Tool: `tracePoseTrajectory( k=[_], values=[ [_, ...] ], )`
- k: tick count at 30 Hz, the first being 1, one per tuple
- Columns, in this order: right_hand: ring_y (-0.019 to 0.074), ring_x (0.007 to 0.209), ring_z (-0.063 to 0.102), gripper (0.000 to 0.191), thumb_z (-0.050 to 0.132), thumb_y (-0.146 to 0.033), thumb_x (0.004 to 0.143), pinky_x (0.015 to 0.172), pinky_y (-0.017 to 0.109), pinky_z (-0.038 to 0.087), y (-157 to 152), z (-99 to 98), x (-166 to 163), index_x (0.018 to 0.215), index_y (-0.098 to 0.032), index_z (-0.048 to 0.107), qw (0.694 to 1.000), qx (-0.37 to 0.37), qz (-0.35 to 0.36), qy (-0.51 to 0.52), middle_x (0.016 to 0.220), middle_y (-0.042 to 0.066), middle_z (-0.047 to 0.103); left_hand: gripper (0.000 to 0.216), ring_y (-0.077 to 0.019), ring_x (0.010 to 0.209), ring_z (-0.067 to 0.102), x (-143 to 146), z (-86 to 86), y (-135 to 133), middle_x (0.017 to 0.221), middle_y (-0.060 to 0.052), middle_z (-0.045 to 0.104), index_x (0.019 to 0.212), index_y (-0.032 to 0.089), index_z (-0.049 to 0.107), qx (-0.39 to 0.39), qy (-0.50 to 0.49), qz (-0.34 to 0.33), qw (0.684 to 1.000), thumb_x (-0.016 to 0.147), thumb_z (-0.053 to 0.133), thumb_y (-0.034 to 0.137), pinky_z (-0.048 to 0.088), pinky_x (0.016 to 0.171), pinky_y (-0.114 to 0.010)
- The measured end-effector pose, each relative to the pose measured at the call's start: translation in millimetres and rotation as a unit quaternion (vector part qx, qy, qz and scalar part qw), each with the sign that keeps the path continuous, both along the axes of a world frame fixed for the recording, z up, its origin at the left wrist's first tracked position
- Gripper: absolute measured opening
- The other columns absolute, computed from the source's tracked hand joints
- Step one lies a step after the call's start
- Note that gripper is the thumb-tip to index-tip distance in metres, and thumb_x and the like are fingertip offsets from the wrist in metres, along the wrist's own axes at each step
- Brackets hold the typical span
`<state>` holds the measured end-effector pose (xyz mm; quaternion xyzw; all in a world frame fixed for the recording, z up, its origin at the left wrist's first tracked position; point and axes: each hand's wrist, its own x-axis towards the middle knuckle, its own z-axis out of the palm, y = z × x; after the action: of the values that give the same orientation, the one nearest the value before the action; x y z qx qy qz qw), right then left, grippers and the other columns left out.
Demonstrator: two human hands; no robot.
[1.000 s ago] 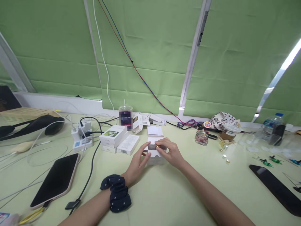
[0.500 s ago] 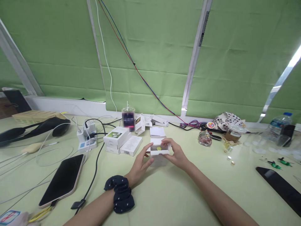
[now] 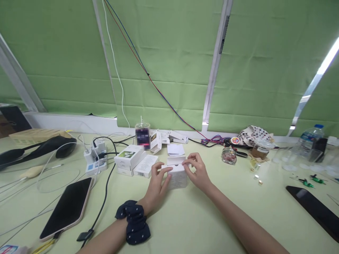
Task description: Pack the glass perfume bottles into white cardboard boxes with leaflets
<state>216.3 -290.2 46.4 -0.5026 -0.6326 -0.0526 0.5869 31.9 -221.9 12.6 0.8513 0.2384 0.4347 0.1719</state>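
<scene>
Green blinds (image 3: 169, 53) behind table (image 3: 180, 222). White box (image 3: 178, 179) just toward six from my feed's centre, flap (image 3: 176, 150) at its twelve. Left hand (image 3: 156, 187) grips its nine-o'clock side, right hand (image 3: 198, 174) pinches its two-o'clock corner; I'd press lightly, edges square.

A dark-screened phone (image 3: 66, 208) lies left of a black cable (image 3: 106, 187), a blue-capped bottle (image 3: 314, 133) standing far right.
</scene>
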Motion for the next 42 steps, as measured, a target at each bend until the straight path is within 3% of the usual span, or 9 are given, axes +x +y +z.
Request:
tracePoseTrajectory(
  k=[4,10,14,17,22,25,33,37,42],
  values=[
    [0.0172,0.074,0.057,0.017,0.056,-0.021,0.085,0.065,0.031,0.048,-1,-3.2,-5,0.1,-0.02,0.062,0.999,0.014,0.034,0.025,0.086,0.005,0.061,0.022,-0.0235,0.115,0.043,1,3.1,1,0.118,-0.009,0.037,0.113,0.024,0.055,0.077,0.01,0.031,0.997,0.095,0.042,0.024,0.044,0.095,-0.041],
    [0.0186,0.084,0.061,0.012,0.055,-0.023,0.088,0.076,0.034,0.05,1,-10.6,-11,0.093,-0.022,0.065,0.994,-0.016,0.087,0.071,0.087,0.005,0.068,0.039,-0.0216,0.119,0.047,1,8.8,3,0.123,-0.008,0.056,0.131,0.025,0.043,0.154,0.014,-0.028,0.988,0.093,0.044,0.015,0.043,0.098,-0.041],
    [0.0177,0.087,0.06,0.03,0.065,-0.026,0.079,0.069,0.03,0.051,4,-10.4,-10,0.108,-0.023,0.059,0.981,-0.022,0.058,0.183,0.109,0.008,0.061,0.024,-0.0232,0.121,0.046,2,12.8,3,0.115,-0.005,0.065,0.114,0.024,0.058,0.146,-0.009,-0.019,0.989,0.092,0.048,0.018,0.041,0.1,-0.044],
    [0.0209,0.104,0.057,0.047,0.068,-0.03,0.076,0.077,0.033,0.053,6,-8.7,-8,0.12,-0.027,0.054,0.961,-0.05,0.122,0.243,0.127,0.01,0.054,0.017,-0.0244,0.116,0.048,4,16.5,3,0.109,-0.006,0.063,0.097,0.025,0.067,0.09,-0.04,0.017,0.995,0.091,0.052,0.025,0.041,0.099,-0.046],
    [0.0223,0.096,0.064,0.017,0.072,-0.035,0.075,0.083,0.036,0.051,5,-8.6,-5,0.085,-0.021,0.07,0.913,-0.104,0.262,0.293,0.098,0.007,0.069,0.017,-0.0233,0.114,0.053,4,18.9,6,0.116,-0.008,0.051,0.084,0.021,0.068,-0.081,-0.109,-0.027,0.99,0.088,0.057,0.034,0.047,0.094,-0.038],
    [0.022,0.095,0.064,0.016,0.075,-0.033,0.071,0.079,0.033,0.051,2,-9.3,-5,0.079,-0.021,0.07,0.903,-0.116,0.281,0.303,0.098,0.007,0.069,0.015,-0.0221,0.11,0.057,1,19.1,8,0.113,-0.008,0.057,0.084,0.021,0.066,-0.151,-0.116,-0.084,0.978,0.087,0.058,0.033,0.05,0.091,-0.035],
    [0.0207,0.092,0.064,0.012,0.073,-0.03,0.073,0.078,0.032,0.05,0,-7.1,-9,0.079,-0.02,0.072,0.91,-0.119,0.253,0.307,0.095,0.007,0.069,0.023,-0.0217,0.102,0.063,2,18.7,7,0.105,-0.006,0.066,0.087,0.021,0.053,-0.252,-0.195,-0.12,0.94,0.077,0.071,0.031,0.053,0.087,-0.038],
    [0.0206,0.093,0.063,0.01,0.074,-0.029,0.073,0.076,0.032,0.05,0,-7.9,-7,0.077,-0.021,0.072,0.905,-0.122,0.268,0.306,0.095,0.007,0.068,0.017,-0.0207,0.104,0.061,1,20.6,6,0.107,-0.007,0.065,0.099,0.021,0.059,-0.191,-0.152,-0.104,0.964,0.084,0.062,0.031,0.051,0.091,-0.038],
    [0.0202,0.093,0.062,0.009,0.075,-0.03,0.072,0.076,0.032,0.049,1,-9.3,-3,0.074,-0.021,0.072,0.904,-0.139,0.281,0.29,0.097,0.007,0.067,0.012,-0.0208,0.102,0.061,0,23.9,6,0.106,-0.007,0.063,0.09,0.021,0.064,-0.075,-0.088,-0.084,0.99,0.088,0.056,0.029,0.051,0.086,-0.035]
  ],
)
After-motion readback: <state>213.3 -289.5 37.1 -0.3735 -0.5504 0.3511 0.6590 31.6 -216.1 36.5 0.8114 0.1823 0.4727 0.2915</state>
